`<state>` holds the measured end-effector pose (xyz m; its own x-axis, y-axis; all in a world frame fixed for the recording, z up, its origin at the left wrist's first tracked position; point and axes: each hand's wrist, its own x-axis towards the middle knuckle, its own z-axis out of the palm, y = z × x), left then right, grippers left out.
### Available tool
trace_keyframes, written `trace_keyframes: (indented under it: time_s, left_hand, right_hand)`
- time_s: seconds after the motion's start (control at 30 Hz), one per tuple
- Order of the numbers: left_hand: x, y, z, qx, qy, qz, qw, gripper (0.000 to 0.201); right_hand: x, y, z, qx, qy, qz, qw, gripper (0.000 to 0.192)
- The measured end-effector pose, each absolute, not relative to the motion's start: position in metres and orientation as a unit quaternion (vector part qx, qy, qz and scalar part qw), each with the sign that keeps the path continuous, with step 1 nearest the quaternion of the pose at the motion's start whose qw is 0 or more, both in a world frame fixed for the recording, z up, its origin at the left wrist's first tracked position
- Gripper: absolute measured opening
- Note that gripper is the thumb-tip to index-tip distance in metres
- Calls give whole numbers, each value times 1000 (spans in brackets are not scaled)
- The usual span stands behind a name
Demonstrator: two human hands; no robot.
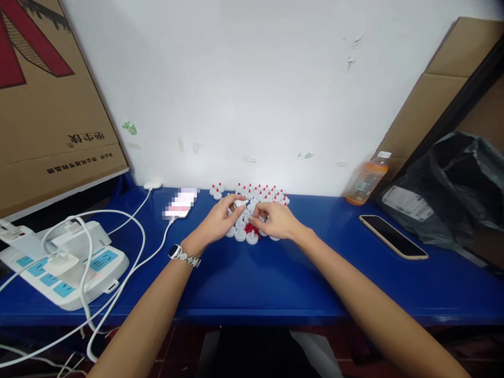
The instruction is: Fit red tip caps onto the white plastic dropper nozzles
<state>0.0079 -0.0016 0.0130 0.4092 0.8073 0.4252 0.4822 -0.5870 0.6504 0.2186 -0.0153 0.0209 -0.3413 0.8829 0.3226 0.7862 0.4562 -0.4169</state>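
My left hand [221,216], with a watch and a bracelet on its wrist, holds a white nozzle cap [241,202] tilted between thumb and fingers. Close to its right, my right hand [274,218] has its fingertips drawn together in a pinch; whatever is between them is too small to make out. Below the right fingers lies a small heap of red tips [251,229]. Around it stand several white caps without red tips, one being the white cap [252,238] at the front. Behind my hands, several white caps with red tips [271,195] stand upright near the wall.
At left are a power strip [66,294] with tangled white cables and a phone [181,203] on a cable. To the right stand an orange drink bottle [367,179], a second phone [392,237] and a dark plastic bag [444,189]. Cardboard [51,115] leans at the left.
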Motion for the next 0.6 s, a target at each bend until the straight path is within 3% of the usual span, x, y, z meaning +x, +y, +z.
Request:
trace_keyframes:
  time_s: [0.2,0.37,0.43,0.6]
  left_hand:
    - [7,3,7,813,381,386,212,61]
    - [6,6,5,799,396,409,196,66]
    - [5,7,5,788,420,412,180,66]
    - [0,12,1,783,444,411,145,49]
  right_hand:
    - [207,-6,21,-429,-757,289,400,29]
    - [202,19,27,-405,-771,245,427,20]
    - [207,37,33,-448,-781,173,399,15]
    - [205,84,46,-557,-811,42,175,14]
